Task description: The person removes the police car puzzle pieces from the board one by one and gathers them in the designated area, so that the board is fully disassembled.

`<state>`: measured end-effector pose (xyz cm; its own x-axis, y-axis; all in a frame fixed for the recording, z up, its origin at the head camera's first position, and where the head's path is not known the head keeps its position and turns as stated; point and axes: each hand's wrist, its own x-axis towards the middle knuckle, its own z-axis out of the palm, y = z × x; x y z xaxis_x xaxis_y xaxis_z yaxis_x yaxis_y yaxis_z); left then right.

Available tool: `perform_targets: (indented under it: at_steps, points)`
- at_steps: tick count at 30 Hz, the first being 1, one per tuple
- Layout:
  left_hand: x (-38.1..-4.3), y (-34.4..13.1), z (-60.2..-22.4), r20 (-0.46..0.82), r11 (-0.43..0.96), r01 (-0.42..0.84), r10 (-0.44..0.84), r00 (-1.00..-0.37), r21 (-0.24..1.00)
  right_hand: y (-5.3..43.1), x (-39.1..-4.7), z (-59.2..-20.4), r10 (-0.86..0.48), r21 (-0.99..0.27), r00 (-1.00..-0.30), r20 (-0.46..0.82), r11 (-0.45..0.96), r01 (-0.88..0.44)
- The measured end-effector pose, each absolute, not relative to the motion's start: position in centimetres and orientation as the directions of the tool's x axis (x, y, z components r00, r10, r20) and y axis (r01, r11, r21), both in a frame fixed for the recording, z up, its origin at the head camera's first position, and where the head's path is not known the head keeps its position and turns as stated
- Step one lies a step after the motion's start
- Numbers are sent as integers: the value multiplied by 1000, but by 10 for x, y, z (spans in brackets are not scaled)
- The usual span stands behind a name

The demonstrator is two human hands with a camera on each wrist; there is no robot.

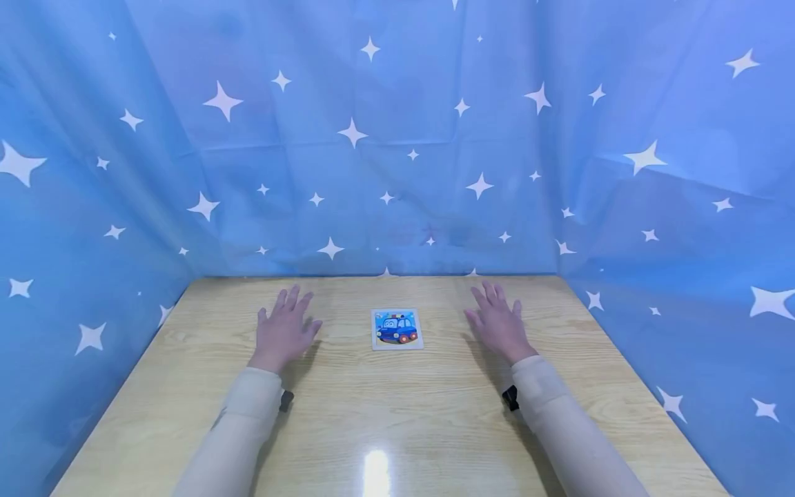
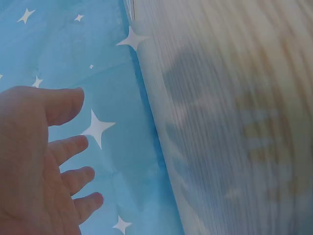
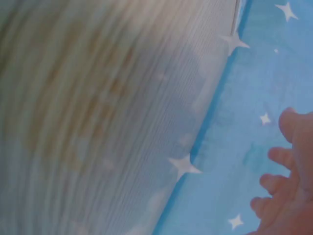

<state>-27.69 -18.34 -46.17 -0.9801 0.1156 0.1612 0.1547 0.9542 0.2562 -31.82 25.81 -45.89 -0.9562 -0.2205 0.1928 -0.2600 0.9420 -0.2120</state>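
Observation:
A square picture puzzle with a white border [image 1: 397,330] lies flat on the table, showing a blue cartoon police car. To its left is my left hand [image 1: 282,335], fingers spread and holding nothing. On the other side, my right hand [image 1: 499,324] is likewise spread and holds nothing. Both hands stay apart from the picture. In the left wrist view, the thumb and fingers of the left hand [image 2: 44,156] reach out over the tabletop's far side. The right wrist view catches part of the right hand [image 3: 293,171] at its edge.
The wood-grain table [image 1: 397,407] reaches back to a blue curtain with white stars [image 1: 397,172], which encloses the back and both sides. Dark wrist straps [image 1: 511,398] show below the sleeves. A bright reflection lies near the front of the table.

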Motion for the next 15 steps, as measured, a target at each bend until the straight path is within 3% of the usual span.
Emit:
perform_targets:
  at_steps: [15]
  points:
    - [-280,-141,-467,141,936,231,199,-970,265,213,-325,-462,-286,-561,-957,52,784,-265]
